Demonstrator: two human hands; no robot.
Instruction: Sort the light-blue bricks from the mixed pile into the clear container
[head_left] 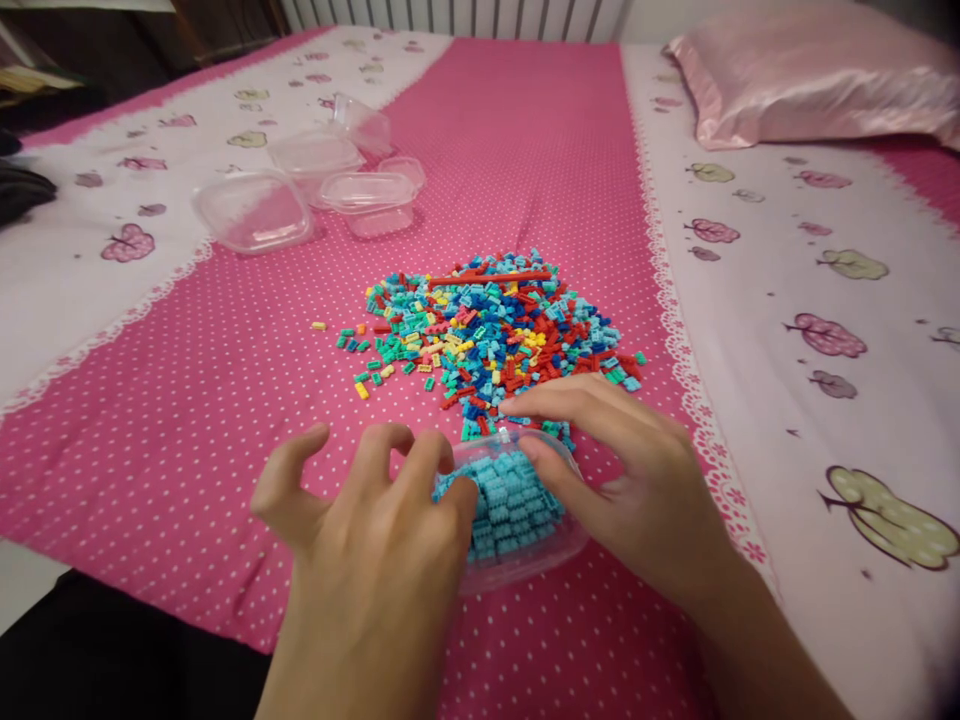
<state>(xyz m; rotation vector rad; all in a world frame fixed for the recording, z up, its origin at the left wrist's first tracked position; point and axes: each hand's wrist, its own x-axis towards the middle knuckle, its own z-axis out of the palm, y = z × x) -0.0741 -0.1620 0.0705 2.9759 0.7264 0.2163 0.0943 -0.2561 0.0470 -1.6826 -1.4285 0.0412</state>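
Observation:
A clear plastic container (517, 565) packed with light-blue toy building bricks (502, 505) sits on the pink bedspread, in front of a loose pile of mixed bricks (487, 340). My left hand (375, 510) is at the container's left side, thumb and index finger closed at its edge, other fingers bent and spread. The hand hides that part of the rim. My right hand (622, 465) arches over the right side. Its thumb lies across the rim and its index fingertip hovers by the pile's near edge, with a gap between the two.
Several clear plastic containers (255, 215) stand at the back left. A thin red stick (491, 278) rests on the pile, and a few bricks lie scattered to its left. A pink satin pillow (810, 75) is at the far right, and a slatted headboard (457, 18) at the back.

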